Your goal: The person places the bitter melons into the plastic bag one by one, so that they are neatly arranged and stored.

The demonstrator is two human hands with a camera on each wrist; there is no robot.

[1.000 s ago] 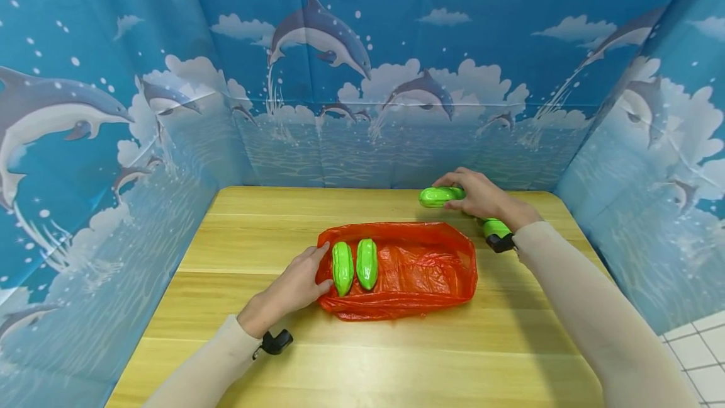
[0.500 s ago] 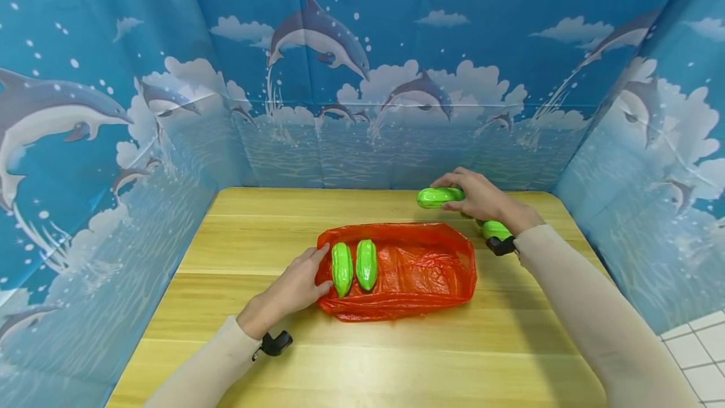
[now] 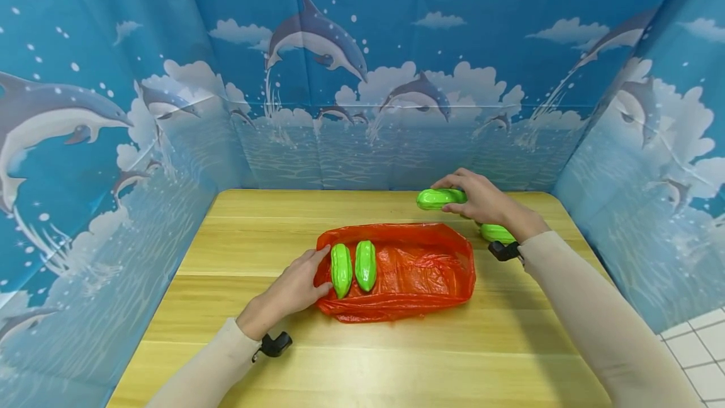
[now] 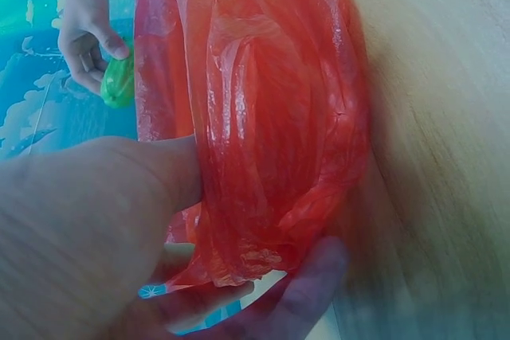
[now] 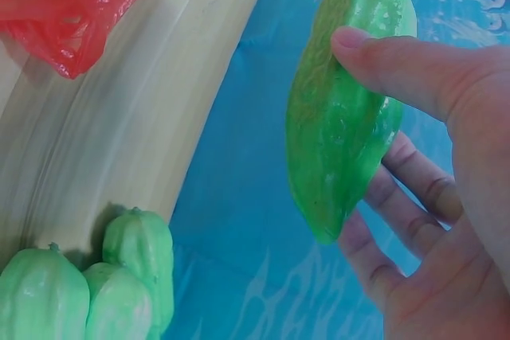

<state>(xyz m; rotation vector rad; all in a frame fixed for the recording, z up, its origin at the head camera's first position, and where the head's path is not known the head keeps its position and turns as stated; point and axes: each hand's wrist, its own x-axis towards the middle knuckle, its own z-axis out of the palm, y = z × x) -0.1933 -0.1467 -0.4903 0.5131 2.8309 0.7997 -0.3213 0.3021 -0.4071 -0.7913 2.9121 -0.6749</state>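
Note:
An open-topped red plastic bag point(image 3: 416, 269) lies on the wooden table point(image 3: 226, 370). My left hand point(image 3: 291, 282) grips its left end, the thumb inside the rim and the other fingers outside. Inside, near that hand, two shiny green ribbed fruits point(image 3: 342, 271) lie side by side. Above the table's far edge, beyond the bag, my right hand point(image 3: 481, 197) holds another green ribbed fruit point(image 5: 347, 109) between thumb and fingers. Several more fruits point(image 5: 48, 296) sit on the table below the right wrist; the arm partly hides them in the head view.
A blue dolphin-print curtain point(image 3: 396, 143) surrounds the table at the back and both sides. White tiles point(image 3: 696, 348) show at the lower right. The bag's right half shows only its crumpled red lining.
Both hands stay almost still, and the right one keeps its hold on the fruit. The whole head view has shifted very slightly.

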